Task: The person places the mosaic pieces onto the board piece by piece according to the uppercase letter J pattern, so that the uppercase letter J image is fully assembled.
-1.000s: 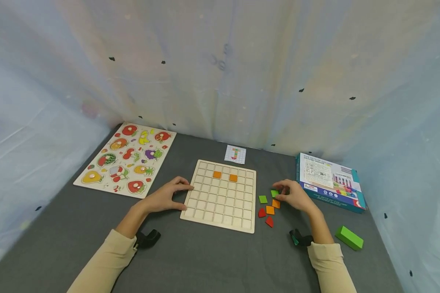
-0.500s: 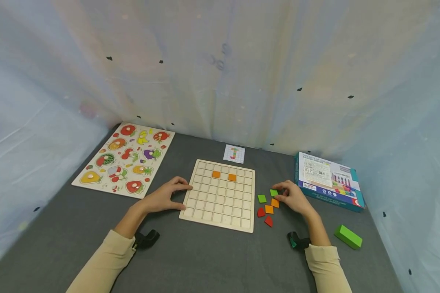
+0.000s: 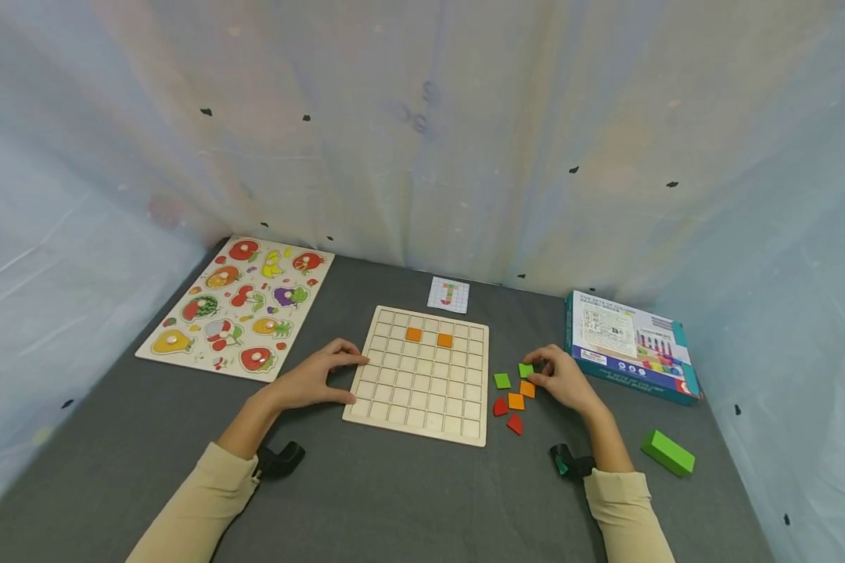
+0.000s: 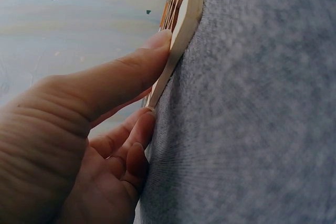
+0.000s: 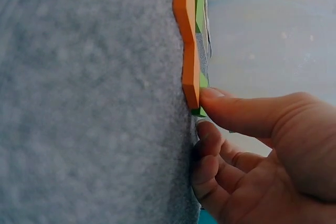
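Observation:
A pale wooden grid board (image 3: 422,383) lies in the middle of the table, with two orange square tiles (image 3: 413,335) in its upper cells. My left hand (image 3: 308,381) rests at the board's left edge; thumb and fingertips touch that edge, spread apart along it. To the right of the board, my right hand (image 3: 563,379) pinches a green square tile (image 3: 526,371) between thumb and fingers at table level. Right beside that tile lies an orange square tile (image 5: 190,74). Another green square (image 3: 502,381), a second loose orange square (image 3: 516,401) and two red pieces (image 3: 514,424) lie close by.
A small pattern card (image 3: 448,295) lies behind the board. At the left is a fruit puzzle board (image 3: 235,309). A boxed set (image 3: 630,344) lies at the right back, with a green block (image 3: 668,453) in front of it. Light curtains stand around the dark table.
Both hands keep nearly the same places; the right thumb and fingers stay at the green tile. The whole head view has shifted slightly.

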A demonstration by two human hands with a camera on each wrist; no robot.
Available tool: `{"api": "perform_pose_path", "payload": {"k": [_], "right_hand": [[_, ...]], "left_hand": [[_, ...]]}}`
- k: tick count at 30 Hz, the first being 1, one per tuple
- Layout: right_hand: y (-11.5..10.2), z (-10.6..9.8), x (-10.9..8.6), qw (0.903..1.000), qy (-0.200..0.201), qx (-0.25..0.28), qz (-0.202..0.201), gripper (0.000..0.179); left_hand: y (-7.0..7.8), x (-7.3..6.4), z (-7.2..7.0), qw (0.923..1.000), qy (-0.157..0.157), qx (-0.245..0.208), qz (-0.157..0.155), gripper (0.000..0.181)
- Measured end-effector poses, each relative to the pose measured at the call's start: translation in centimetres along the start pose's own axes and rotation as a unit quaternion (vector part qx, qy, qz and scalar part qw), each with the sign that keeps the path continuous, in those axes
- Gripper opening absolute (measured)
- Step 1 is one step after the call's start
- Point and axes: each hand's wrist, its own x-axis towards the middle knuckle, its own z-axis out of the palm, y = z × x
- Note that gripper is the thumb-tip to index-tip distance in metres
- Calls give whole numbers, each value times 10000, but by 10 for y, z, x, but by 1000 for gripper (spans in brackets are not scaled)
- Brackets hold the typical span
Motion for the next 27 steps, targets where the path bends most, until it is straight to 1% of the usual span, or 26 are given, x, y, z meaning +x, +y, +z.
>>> {"api": "perform_pose_path", "payload": {"k": [4,11,16,19,22,27], "right_hand": [[-1,0,-1,10000,11,71,13,19],[-1,2,0,9996,172,160,140,20],[0,2,-1,9995,234,176,84,23],[-1,1,0,9997,196,108,50,22],[-3,0,4,9999,97,84,67,16],[-16,2,21,9995,-169,259,-18,10]], "left_hand": [[0,0,0,10000,5,46,75,65],[0,0,0,10000,1,2,30,65],[2,1,0,10000,15,-55,64,65],[3,1,-1,10000,-7,-55,61,65],[2,1,-1,10000,-12,-14,59,65],[1,1,0,10000,14,16,74,64]]}}
